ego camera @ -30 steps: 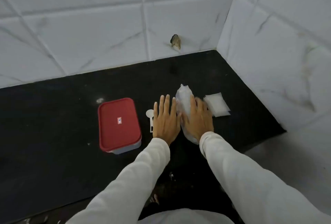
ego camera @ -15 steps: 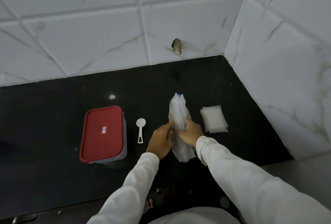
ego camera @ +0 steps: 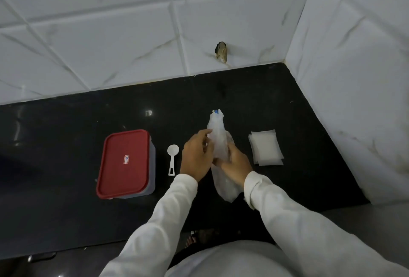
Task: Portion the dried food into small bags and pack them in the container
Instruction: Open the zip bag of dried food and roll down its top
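A long translucent plastic bag of dried food (ego camera: 218,141) lies on the black counter (ego camera: 66,199), its tied top pointing to the wall. My left hand (ego camera: 197,156) pinches the bag's left side near its upper part. My right hand (ego camera: 236,164) grips the bag's middle from the right. A closed container with a red lid (ego camera: 125,162) stands to the left. Between it and my left hand lies a white measuring spoon (ego camera: 172,158). A small stack of clear little bags (ego camera: 265,149) lies to the right.
White marble-look tiled walls (ego camera: 132,44) close the counter at the back and on the right. A small brown fixture (ego camera: 221,52) sticks out of the back wall. The counter's front edge runs just below my sleeves.
My hands went from resting flat on the big bag to curling round it. The left hand has since slid up toward the bag's top. The view shifted slightly.
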Available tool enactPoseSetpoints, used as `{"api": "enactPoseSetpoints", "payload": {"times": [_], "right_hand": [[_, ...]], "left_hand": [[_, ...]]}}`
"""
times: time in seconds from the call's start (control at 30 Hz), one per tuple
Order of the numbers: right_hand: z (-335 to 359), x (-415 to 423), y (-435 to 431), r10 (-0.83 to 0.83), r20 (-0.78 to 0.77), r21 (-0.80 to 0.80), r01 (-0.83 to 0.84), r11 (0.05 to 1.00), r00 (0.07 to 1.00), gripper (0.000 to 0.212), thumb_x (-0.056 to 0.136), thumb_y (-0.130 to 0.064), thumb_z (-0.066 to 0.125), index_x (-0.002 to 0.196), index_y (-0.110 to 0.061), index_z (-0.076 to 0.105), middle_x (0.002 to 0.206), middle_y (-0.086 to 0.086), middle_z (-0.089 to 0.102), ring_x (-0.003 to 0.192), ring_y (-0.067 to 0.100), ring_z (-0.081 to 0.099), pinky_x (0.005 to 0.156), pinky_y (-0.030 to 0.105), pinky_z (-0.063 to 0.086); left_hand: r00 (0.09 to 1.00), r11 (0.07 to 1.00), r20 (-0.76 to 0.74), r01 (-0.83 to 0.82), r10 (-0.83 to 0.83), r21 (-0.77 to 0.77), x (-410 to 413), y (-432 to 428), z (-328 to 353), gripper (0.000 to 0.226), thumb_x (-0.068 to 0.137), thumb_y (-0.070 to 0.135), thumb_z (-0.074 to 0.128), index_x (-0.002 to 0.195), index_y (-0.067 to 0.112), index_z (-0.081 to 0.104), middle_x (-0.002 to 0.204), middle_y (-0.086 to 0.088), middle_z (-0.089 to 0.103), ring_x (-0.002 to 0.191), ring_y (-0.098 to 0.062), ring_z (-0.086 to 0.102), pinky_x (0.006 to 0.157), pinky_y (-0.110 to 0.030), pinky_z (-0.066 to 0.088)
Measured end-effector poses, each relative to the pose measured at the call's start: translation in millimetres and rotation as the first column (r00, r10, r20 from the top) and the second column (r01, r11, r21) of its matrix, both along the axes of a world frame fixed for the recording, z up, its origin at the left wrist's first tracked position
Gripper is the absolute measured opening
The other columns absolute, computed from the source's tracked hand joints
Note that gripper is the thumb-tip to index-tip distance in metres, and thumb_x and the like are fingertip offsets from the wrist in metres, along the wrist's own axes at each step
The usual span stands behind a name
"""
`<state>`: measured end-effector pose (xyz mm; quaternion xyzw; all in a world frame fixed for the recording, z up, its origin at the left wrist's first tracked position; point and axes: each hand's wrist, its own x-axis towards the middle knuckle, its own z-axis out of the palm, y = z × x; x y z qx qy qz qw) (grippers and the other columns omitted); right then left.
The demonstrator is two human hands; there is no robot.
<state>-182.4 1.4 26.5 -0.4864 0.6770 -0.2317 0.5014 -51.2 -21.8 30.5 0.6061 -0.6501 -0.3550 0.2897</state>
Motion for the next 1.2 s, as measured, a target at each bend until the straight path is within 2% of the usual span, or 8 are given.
{"api": "enactPoseSetpoints", "payload": {"times": [0.1,0.17,0.3,0.4,0.73,0.83,1.0,1.2], "right_hand": [[12,9,10,-0.009,-0.011,-0.182,0.007,0.983,1.0,0.053,0.091,-0.02,0.064,0.14,-0.016,0.044,0.13,0.005,0.057,0.119,0.022,0.055,0.098,0.032,0.045],[22,10,12,-0.028,0.048,-0.085,0.032,0.996,0.998,0.04,0.094,-0.021,0.059,0.134,-0.016,0.051,0.124,0.002,0.058,0.113,0.017,0.057,0.093,0.03,0.046],[22,-4,9,-0.147,0.241,0.073,0.133,0.988,0.959,0.025,0.09,-0.029,0.064,0.115,-0.027,0.062,0.11,-0.008,0.064,0.105,0.008,0.06,0.091,0.027,0.048],[22,-7,6,-0.249,0.269,0.198,0.2,0.96,0.93,0.043,0.082,-0.039,0.072,0.118,-0.027,0.051,0.113,-0.006,0.06,0.104,0.013,0.058,0.095,0.037,0.047],[38,3,5,-0.125,0.001,-0.225,0.122,0.967,0.992,0.026,0.09,-0.028,0.065,0.116,-0.027,0.061,0.104,-0.013,0.064,0.093,-0.003,0.06,0.075,0.011,0.045],[47,9,9,-0.108,0.016,-0.33,0.107,0.938,0.994,0.025,0.09,-0.027,0.066,0.115,-0.029,0.061,0.105,-0.013,0.062,0.093,-0.004,0.059,0.071,0.007,0.045],[52,15,11,-0.123,0.136,-0.281,0.157,0.947,0.983,0.022,0.095,-0.026,0.058,0.113,-0.033,0.068,0.119,-0.01,0.055,0.104,0.001,0.058,0.091,0.022,0.05],[55,17,13,-0.345,0.345,-0.12,0.405,0.906,0.873,0.043,0.079,-0.016,0.078,0.116,-0.028,0.059,0.112,-0.011,0.065,0.102,0.005,0.064,0.089,0.028,0.054]], "left_hand": [[0.985,0.975,-0.147,-0.06,0.093,0.214,-10,-5,12,0.042,0.09,0.049,0.065,0.124,0.026,0.056,0.102,0.005,0.066,0.093,-0.01,0.067,0.08,-0.035,0.06],[0.976,0.957,-0.167,-0.086,0.136,0.279,-11,-6,11,0.044,0.084,0.055,0.068,0.117,0.03,0.053,0.103,0.007,0.064,0.094,-0.009,0.064,0.082,-0.034,0.057],[0.916,0.905,-0.281,-0.164,0.287,0.391,-8,-9,2,0.03,0.084,0.035,0.072,0.108,0.026,0.058,0.104,-0.001,0.068,0.094,-0.018,0.068,0.085,-0.043,0.06],[0.841,0.874,-0.391,-0.179,0.374,0.452,-9,-6,1,0.018,0.092,0.021,0.065,0.108,0.022,0.06,0.098,-0.003,0.071,0.094,-0.02,0.07,0.085,-0.043,0.059],[0.855,0.932,-0.403,-0.218,0.326,0.29,-4,7,16,0.01,0.095,0.023,0.064,0.102,0.025,0.058,0.098,0.004,0.066,0.09,-0.007,0.064,0.07,-0.018,0.051],[0.822,0.933,-0.464,-0.21,0.331,0.293,-4,11,19,0.006,0.097,0.027,0.06,0.102,0.024,0.058,0.099,0.0,0.069,0.092,-0.014,0.068,0.075,-0.026,0.056],[0.723,0.883,-0.592,-0.053,0.356,0.466,-4,13,28,0.039,0.099,0.047,0.052,0.102,0.012,0.067,0.094,-0.006,0.073,0.09,-0.019,0.071,0.082,-0.038,0.058],[0.669,0.871,-0.63,-0.054,0.394,0.488,-3,12,34,0.02,0.097,0.022,0.061,0.096,0.004,0.068,0.086,-0.012,0.071,0.081,-0.022,0.067,0.075,-0.035,0.056]]}}
